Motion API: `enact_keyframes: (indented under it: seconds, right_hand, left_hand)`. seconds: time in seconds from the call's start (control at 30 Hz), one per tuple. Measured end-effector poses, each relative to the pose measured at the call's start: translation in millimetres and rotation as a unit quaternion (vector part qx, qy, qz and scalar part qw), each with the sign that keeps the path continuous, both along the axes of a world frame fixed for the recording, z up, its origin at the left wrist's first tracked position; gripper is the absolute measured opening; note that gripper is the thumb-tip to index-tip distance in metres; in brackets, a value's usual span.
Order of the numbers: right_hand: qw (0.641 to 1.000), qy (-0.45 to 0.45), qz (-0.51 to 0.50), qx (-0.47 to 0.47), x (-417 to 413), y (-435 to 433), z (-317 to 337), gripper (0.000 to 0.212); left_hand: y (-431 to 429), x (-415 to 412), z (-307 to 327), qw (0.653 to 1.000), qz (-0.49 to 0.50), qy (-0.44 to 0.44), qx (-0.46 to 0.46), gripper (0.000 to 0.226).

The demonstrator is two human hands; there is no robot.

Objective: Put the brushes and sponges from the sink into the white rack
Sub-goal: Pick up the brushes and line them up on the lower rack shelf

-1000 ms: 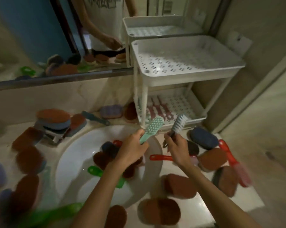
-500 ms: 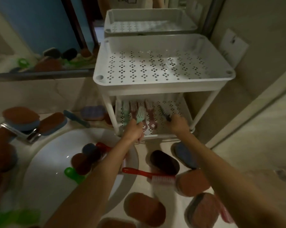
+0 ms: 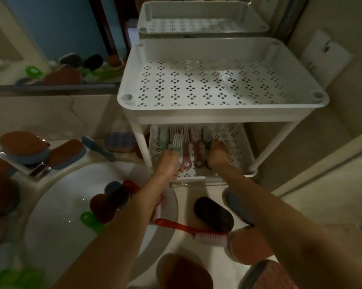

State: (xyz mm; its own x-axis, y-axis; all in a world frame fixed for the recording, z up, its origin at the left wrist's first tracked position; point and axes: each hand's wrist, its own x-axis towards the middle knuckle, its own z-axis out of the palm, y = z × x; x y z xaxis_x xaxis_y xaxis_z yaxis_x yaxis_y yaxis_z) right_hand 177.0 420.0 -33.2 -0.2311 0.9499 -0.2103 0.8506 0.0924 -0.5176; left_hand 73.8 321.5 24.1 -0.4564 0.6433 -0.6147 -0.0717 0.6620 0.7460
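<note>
Brushes and sponges, head view, sole entry.

Item 1: green brush [image 3: 177,141], plastic. Its bristle head points toward the back edge of the lower shelf [image 3: 236,142] of the white rack [image 3: 217,106], near that shelf's front left corner. The left hand [image 3: 168,164] has its fingers curled closed round the handle. Whether the brush already rests on the shelf cannot be told.

Item 2: grey brush [image 3: 207,135], toward the middle of the same shelf. The right hand [image 3: 217,156] covers its handle and appears closed round it, though the fingers are hidden under the back of the hand.

Item 3: pink brushes [image 3: 186,147], lying side by side between the two hands, heads toward the back edge.

Item 4, in the sink [image 3: 57,226]: brown sponge [image 3: 102,207], dark sponge [image 3: 118,197] and green handle [image 3: 88,219]. A red handle [image 3: 131,184] near the right rim is partly behind the left forearm.

Handling, as judged:
- Brushes are light and rigid, and probably slick if wet. Take them by the handle, clear of the bristles, and lay them parallel to their neighbours.
- Sponges are light and soft, yield under the fingers, and possibly hold water. Pinch them across the narrow sides.
</note>
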Motion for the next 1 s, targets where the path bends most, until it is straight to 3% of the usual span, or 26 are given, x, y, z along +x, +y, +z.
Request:
enact_keyframes:
  seconds: [0.4, 0.53, 0.7, 0.87, 0.97, 1.0]
  right_hand:
    - [0.999, 0.0, -0.031, 0.011, -4.5, 3.9, -0.3, 0.033]
    - [0.984, 0.156, -0.066, 0.058, 0.1, -9.5, 8.6, 0.028]
    - [0.916, 0.365, -0.094, -0.138, 3.2, -27.6, 28.2, 0.022]
    - [0.877, 0.408, -0.136, -0.215, 16.4, -14.0, 29.2, 0.021]
    - [0.868, 0.421, -0.183, -0.19, 24.7, -2.1, 28.7, 0.008]
    - [0.875, 0.406, -0.2, -0.171, 28.3, 3.4, 26.7, 0.014]
  left_hand:
    - [-11.4, -4.0, -6.1, 0.999, 0.018, -0.018, 0.046, 0.026]
    - [-10.6, 4.2, -9.7, 0.998, -0.004, -0.005, 0.057, 0.023]
    - [1.9, 30.7, -4.6, 0.996, -0.045, -0.01, 0.078, 0.032]
    - [14.7, 46.8, -8.1, 0.992, -0.087, -0.017, 0.084, 0.03]
    - [21.3, 48.8, -5.8, 0.988, -0.121, 0.019, 0.098, 0.032]
    - [23.4, 47.6, -8.0, 0.983, -0.137, 0.055, 0.104, 0.03]
